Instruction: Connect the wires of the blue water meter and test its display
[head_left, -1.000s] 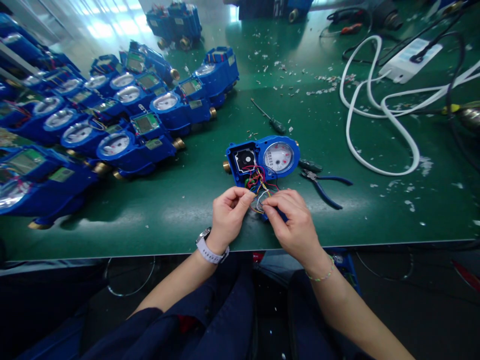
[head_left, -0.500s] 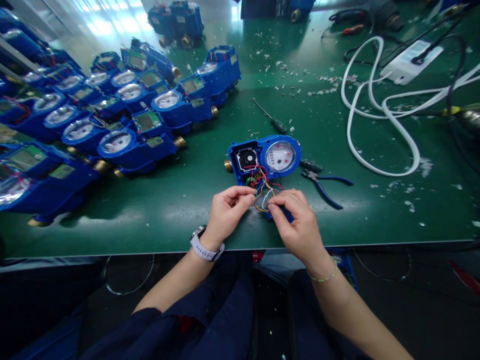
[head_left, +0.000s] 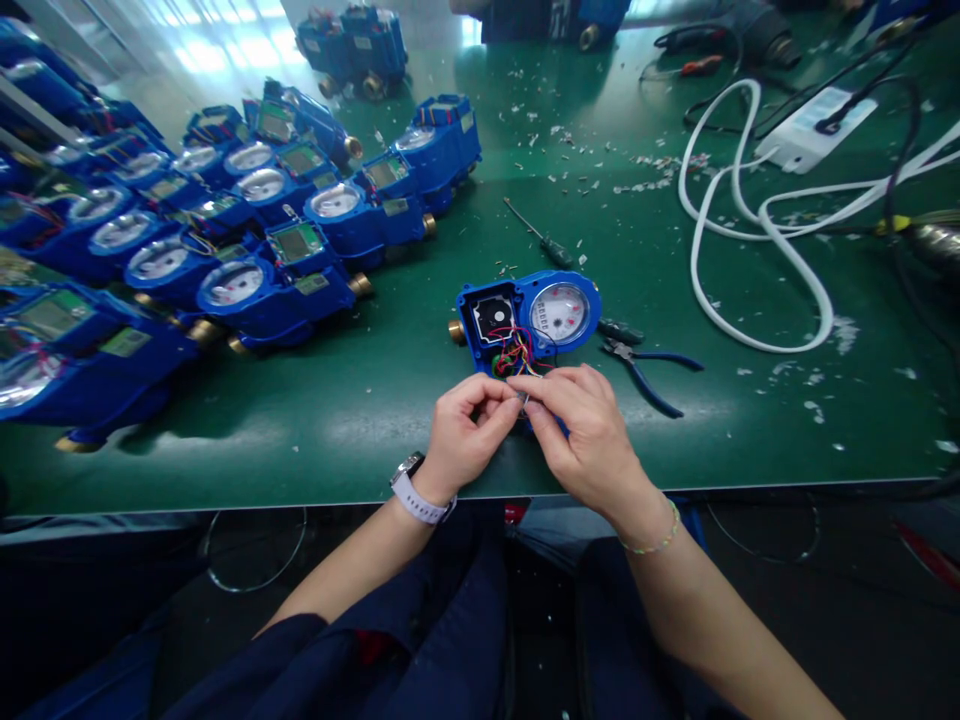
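Just beyond the fingertips: blue meter (head_left: 522, 310) flat on the green bench (head_left: 360, 400), open compartment (head_left: 463, 325) left of the dial (head_left: 560, 314), loose wires (head_left: 512, 350) spilling from it toward the grip. Left hand (head_left: 469, 435): thumb and forefinger pinched together on the wires. Right hand (head_left: 589, 430): same pinch from the other side, tips about meeting the left's. Exact strands hidden, can't tell which.

My read: anchor with the left, do fine work with the right, keep the 2 pinches close so strand ends don't splay. Leave slack back to the meter; leads look thin, joints probably hate tension. Sort stray strands clear of the pinch. Side cutters (head_left: 636, 368) right of the grip, screwdriver (head_left: 555, 252) past the meter; neither crowds the fingers.
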